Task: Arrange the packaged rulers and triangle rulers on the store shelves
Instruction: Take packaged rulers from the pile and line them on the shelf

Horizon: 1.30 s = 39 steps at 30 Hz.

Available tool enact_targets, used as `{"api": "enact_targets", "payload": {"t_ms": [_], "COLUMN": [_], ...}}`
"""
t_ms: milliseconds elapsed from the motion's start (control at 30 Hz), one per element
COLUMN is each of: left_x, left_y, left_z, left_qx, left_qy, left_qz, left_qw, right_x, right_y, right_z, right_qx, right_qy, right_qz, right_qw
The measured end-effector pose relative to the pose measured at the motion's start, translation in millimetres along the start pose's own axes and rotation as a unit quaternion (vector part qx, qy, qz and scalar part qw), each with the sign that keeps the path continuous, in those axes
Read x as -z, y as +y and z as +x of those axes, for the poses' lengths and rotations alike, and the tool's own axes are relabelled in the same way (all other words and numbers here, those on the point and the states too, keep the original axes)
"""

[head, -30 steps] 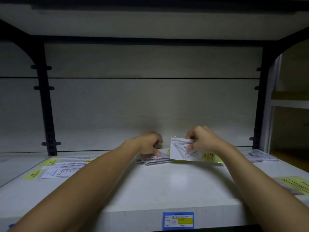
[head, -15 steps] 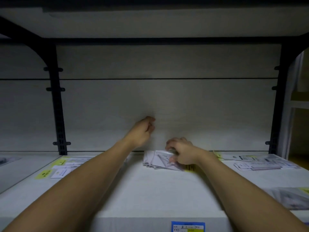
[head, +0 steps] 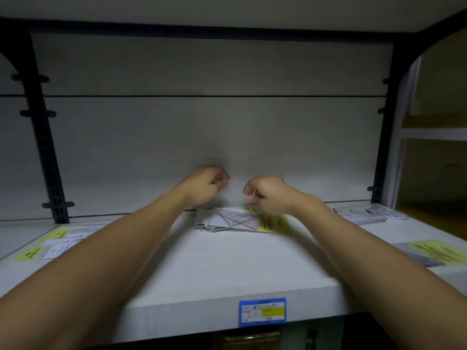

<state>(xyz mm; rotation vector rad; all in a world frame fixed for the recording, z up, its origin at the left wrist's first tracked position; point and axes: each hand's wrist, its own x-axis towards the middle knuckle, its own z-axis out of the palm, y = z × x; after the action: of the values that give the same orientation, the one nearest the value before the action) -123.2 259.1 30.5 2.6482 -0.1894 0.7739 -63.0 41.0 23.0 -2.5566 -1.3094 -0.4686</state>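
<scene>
While both of my hands hover over the back of the white shelf (head: 227, 269), most of the stock looks placed: a fanned stack of packaged triangle rulers (head: 228, 221) lies at the rear centre, with ruler packs at the left (head: 59, 239) and right (head: 366, 213). My left hand (head: 206, 184) is curled and empty. My right hand (head: 267, 195) pinches something thin above the stack, possibly a wrapper edge; blur hides it. I judge squaring the piles remains.

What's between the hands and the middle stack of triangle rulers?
Nothing visible. The stack lies flat at the back of the shelf. The right hand hovers over its yellow-labelled end, the left hand above its left end, both curled, with only air beneath.
</scene>
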Motion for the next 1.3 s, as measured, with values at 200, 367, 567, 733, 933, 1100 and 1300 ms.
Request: {"api": "enact_targets", "payload": {"t_ms": [200, 367, 567, 733, 933, 1100, 1300], "left_x": [-30, -61, -105, -144, -187, -198, -199], "left_y": [42, 87, 147, 191, 214, 196, 186], "left_z": [15, 34, 59, 80, 85, 76, 70], "left_qx": [-0.021, -0.022, 0.003, 0.013, -0.033, -0.043, -0.036], "left_qy": [-0.019, -0.032, -0.033, -0.051, -0.077, -0.159, -0.106], "left_qz": [0.020, 0.020, 0.036, 0.050, 0.054, 0.104, 0.071], "left_qw": [0.999, 0.999, 0.999, 0.997, 0.995, 0.981, 0.991], "right_x": [37, 63, 79, 77, 56, 44, 33], "right_y": [57, 118, 176, 208, 240, 247, 257], "right_z": [-37, -74, -109, -115, -130, -137, -142], "right_qx": [-0.044, -0.078, -0.101, -0.153, -0.208, -0.180, -0.200], "right_qy": [0.003, 0.008, 0.012, 0.053, 0.038, -0.057, -0.070], "right_qz": [-0.006, -0.008, 0.007, 0.040, 0.020, 0.032, 0.053], "right_qw": [0.999, 0.997, 0.995, 0.986, 0.977, 0.981, 0.976]}}
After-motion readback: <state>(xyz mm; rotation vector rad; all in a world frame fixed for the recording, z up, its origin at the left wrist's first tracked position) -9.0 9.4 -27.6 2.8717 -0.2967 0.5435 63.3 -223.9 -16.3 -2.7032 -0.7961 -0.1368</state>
